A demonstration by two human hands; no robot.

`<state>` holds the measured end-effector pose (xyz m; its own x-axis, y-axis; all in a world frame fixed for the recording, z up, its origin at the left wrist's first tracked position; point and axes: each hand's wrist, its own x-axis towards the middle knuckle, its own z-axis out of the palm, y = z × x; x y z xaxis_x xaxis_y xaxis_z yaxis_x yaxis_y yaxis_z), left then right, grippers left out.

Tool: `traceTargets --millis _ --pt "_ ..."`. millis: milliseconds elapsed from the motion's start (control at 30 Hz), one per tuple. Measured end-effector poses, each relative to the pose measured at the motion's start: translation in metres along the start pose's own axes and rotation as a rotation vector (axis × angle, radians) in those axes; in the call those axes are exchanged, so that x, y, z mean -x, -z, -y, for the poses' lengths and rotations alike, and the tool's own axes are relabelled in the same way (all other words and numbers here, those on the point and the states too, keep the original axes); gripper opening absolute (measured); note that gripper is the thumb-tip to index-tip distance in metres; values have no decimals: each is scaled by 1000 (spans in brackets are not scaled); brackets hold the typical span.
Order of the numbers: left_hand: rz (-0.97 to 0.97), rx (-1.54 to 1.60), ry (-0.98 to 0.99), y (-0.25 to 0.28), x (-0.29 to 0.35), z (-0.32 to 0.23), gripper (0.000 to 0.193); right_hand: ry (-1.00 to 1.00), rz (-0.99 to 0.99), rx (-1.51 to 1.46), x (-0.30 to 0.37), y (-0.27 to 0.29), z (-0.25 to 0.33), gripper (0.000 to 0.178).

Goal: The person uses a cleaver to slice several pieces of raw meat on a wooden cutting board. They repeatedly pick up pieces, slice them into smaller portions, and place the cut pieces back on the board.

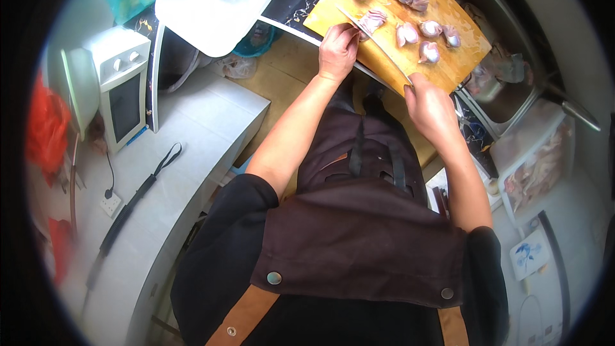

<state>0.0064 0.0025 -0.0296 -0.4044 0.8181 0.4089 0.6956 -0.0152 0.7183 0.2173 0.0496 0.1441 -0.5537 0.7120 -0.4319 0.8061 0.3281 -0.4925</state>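
We see a dark marbled counter (293, 8), a metal sink (503, 128), tan floor (285, 67) and white-tiled surface (192, 112).

Dark-brown apron (359, 243) — black sleeves (234, 211)

Toward one o'clock, a honey-yellow board (472, 51) bears pink-and-white pieces of meat (428, 52), and the black countertop (296, 3) at twelve is veined in white and gold. The basin (182, 16) at eleven is white, the bag (46, 122) at nine red, the panel (529, 254) at four white with blue flowers. The apron (359, 243) toward six is dark maroon-brown with tan straps (246, 314).
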Motion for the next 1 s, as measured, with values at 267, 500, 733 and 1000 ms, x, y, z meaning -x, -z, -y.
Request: traceTargets --millis 267,500,733,1000 --pt "23 -19 19 3 3 2 17 44 20 30 -8 -10 1 13" --pt "42 -50 21 1 6 8 16 40 53 -15 -34 -21 7 15" --pt "80 -48 51 3 9 10 17 45 45 -45 -48 -25 14 14" --pt "51 -20 18 2 6 11 15 15 4 -77 -43 -56 -16 17"
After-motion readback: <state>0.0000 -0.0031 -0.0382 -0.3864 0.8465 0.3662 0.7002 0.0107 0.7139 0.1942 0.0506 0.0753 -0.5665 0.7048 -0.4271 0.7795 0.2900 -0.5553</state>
